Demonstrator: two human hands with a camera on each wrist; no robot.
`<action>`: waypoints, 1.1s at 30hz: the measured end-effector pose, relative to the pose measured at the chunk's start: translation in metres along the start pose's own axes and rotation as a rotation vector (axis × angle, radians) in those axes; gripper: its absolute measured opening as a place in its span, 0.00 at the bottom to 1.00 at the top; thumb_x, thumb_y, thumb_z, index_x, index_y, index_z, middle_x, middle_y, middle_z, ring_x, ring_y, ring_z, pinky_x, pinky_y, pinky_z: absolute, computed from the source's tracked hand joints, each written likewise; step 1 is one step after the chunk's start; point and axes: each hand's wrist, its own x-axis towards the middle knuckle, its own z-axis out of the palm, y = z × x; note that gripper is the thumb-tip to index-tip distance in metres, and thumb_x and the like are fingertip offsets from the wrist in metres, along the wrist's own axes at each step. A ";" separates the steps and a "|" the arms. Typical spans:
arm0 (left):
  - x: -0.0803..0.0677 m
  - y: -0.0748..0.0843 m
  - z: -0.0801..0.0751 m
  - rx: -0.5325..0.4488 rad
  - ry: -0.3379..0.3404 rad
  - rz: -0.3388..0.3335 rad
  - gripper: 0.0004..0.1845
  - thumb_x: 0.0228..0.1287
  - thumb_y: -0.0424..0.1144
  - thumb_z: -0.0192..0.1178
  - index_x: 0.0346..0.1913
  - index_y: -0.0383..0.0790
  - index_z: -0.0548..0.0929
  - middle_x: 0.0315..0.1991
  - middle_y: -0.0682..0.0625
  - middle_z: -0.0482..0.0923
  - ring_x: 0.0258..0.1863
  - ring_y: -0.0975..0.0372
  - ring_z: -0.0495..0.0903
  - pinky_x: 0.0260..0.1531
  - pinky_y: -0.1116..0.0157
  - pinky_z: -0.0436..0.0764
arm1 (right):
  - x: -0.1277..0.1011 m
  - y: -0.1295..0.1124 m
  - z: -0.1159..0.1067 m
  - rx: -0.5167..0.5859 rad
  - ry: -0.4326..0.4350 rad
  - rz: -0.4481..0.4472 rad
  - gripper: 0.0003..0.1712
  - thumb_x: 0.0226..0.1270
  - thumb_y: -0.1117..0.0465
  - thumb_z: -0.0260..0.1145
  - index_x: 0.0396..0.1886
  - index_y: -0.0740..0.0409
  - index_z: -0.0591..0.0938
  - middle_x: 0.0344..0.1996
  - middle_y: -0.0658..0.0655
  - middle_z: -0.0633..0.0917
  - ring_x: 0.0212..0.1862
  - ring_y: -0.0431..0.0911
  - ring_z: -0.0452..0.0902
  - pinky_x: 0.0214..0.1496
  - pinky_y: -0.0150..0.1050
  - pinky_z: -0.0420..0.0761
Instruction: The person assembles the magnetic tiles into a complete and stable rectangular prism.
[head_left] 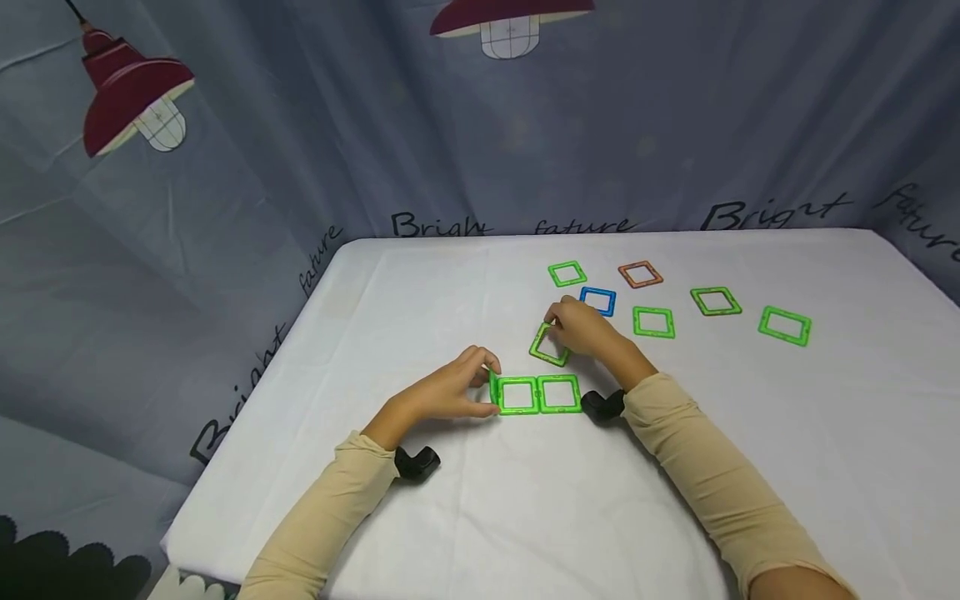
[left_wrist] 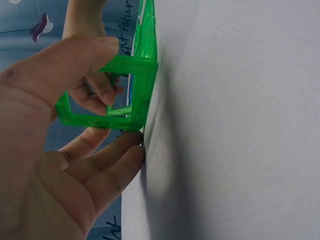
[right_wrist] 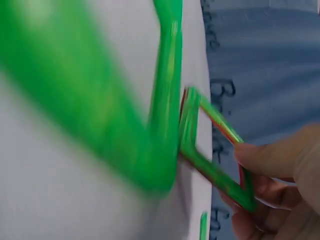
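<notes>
Green tilted square (head_left: 550, 345) pinched in right hand (head_left: 585, 329); left hand (head_left: 450, 392) grips joined squares (head_left: 537, 395).

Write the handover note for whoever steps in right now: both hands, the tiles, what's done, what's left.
Left hand: pinches an upright green square tile at the left end of the flat pair.
Right hand: holds a tilted green tile just beyond the pair.
Done: two green tiles joined flat on the white table.
Left: the held tiles look unattached; six loose tiles lie farther back, including blue and orange.
</notes>
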 end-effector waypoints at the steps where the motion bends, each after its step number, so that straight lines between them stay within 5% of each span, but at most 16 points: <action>1: 0.000 0.000 0.000 -0.002 0.000 0.000 0.25 0.53 0.37 0.66 0.49 0.41 0.63 0.49 0.47 0.63 0.53 0.59 0.75 0.53 0.70 0.75 | -0.001 -0.004 0.000 0.012 0.022 -0.008 0.12 0.63 0.65 0.60 0.46 0.64 0.80 0.38 0.60 0.76 0.38 0.49 0.72 0.40 0.39 0.76; 8: -0.001 -0.002 0.001 -0.011 0.008 -0.005 0.26 0.53 0.40 0.66 0.50 0.47 0.63 0.49 0.49 0.58 0.56 0.58 0.73 0.54 0.70 0.75 | -0.012 -0.028 -0.002 0.044 0.121 -0.197 0.10 0.61 0.66 0.62 0.43 0.63 0.81 0.35 0.58 0.76 0.36 0.47 0.72 0.37 0.37 0.77; 15: 0.001 -0.005 0.000 -0.075 0.008 0.049 0.33 0.52 0.36 0.67 0.57 0.42 0.60 0.51 0.45 0.61 0.54 0.59 0.73 0.52 0.72 0.75 | -0.023 -0.048 -0.006 0.030 0.159 -0.366 0.07 0.59 0.66 0.64 0.38 0.61 0.83 0.31 0.55 0.76 0.30 0.43 0.73 0.32 0.32 0.76; 20: 0.000 -0.007 0.000 -0.154 0.008 0.024 0.44 0.50 0.34 0.68 0.65 0.42 0.50 0.56 0.43 0.59 0.55 0.58 0.72 0.53 0.72 0.74 | -0.026 -0.055 -0.003 0.019 0.141 -0.401 0.06 0.59 0.66 0.64 0.37 0.59 0.82 0.31 0.53 0.77 0.31 0.42 0.74 0.33 0.32 0.77; 33: 0.000 -0.008 0.000 -0.147 0.030 0.036 0.46 0.48 0.33 0.69 0.64 0.41 0.48 0.53 0.42 0.59 0.54 0.56 0.72 0.53 0.69 0.75 | -0.028 -0.059 0.003 0.013 0.078 -0.410 0.06 0.60 0.67 0.62 0.36 0.59 0.82 0.32 0.54 0.78 0.32 0.42 0.74 0.35 0.33 0.78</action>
